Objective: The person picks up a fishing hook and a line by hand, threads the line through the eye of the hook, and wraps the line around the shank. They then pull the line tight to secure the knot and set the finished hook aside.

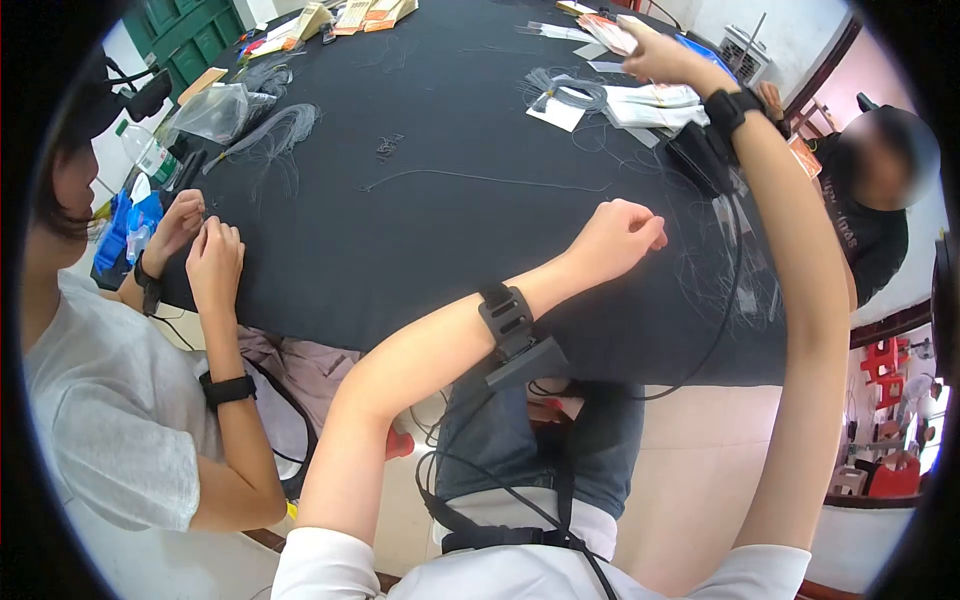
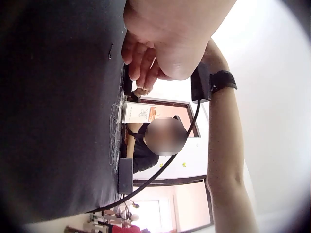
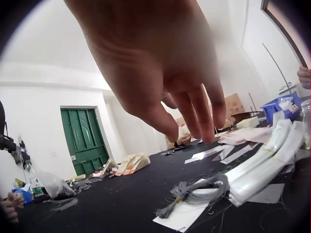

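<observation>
In the head view my left hand (image 1: 615, 242) hovers over the black tablecloth near the front edge, its fingers loosely curled. The left wrist view shows those fingers (image 2: 142, 63) hanging with nothing visible in them. My right hand (image 1: 678, 62) reaches to the far right of the table. It overlaps orange-and-white printed packets (image 1: 605, 33) in the head view. Seen from the right wrist, its fingers (image 3: 201, 114) extend downward and apart. Below that hand are a coiled bundle of grey strands (image 3: 194, 191) on a white card and a stack of clear-white plastic sleeves (image 3: 260, 165).
One long strand (image 1: 480, 178) crosses the table middle near a small dark pile (image 1: 388, 148). Loose strands tangle at right beside a black cable (image 1: 735, 300). A person sits at left, hands (image 1: 215, 260) together; another sits at right. Strand bundles (image 1: 275, 135) lie back left.
</observation>
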Tool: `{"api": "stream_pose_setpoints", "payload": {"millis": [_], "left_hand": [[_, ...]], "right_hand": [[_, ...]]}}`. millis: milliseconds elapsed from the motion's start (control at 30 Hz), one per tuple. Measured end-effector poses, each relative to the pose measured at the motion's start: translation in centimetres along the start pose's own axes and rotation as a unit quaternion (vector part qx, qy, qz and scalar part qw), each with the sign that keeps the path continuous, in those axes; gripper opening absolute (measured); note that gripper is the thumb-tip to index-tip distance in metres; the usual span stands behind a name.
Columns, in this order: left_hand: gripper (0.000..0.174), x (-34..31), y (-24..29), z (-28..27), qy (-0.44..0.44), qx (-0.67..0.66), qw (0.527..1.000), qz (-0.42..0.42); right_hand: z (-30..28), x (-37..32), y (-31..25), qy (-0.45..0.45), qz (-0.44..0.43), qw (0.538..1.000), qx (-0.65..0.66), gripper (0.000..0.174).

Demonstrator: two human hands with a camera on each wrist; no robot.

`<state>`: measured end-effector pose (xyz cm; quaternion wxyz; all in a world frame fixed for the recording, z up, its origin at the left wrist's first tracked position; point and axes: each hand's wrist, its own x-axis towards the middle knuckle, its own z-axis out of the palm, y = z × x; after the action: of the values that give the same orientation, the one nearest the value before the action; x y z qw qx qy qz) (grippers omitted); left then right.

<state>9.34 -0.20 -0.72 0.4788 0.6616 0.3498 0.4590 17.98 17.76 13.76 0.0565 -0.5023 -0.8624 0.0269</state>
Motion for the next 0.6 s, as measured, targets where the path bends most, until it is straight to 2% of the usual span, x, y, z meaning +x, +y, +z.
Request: {"api": "stream_pose_setpoints", "payload": {"millis": [100, 133, 267, 367, 500, 600], "left_hand": [[0.029, 0.1, 0.0, -0.1, -0.005, 0.014, 1.000, 0.009], [0.029, 0.1, -0.1, 0.0, -0.006, 0.022, 1.000, 0.011], [0.030, 0.1, -0.1, 0.0, -0.006, 0.019, 1.000, 0.014], [0.030, 0.0, 0.2, 0.0, -0.011, 0.031, 0.999, 0.009], [0.030, 0.1, -0.2, 0.0, -0.013, 0.024, 1.000, 0.009], [0.029, 0.2, -0.6, 0.2, -0.017, 0.019, 1.000, 0.002]], "right_hand": [[3.0, -0.7, 2.1, -0.055, -0.083, 0.987, -0.127, 0.048], [3.3, -2.9, 1.1, -0.108, -0.031, 0.992, -0.060, 0.046], [6.8, -6.6, 1.2, -0.197, -0.018, 0.978, -0.063, 0.049], [8.9, -8.7, 2.6, -0.186, -0.048, 0.981, 0.005, 0.048], [8.5, -11.5, 3.1, -0.153, -0.049, 0.987, 0.012, 0.042], [6.7, -12.8, 3.1, -0.219, -0.004, 0.976, 0.003, 0.039]]}}
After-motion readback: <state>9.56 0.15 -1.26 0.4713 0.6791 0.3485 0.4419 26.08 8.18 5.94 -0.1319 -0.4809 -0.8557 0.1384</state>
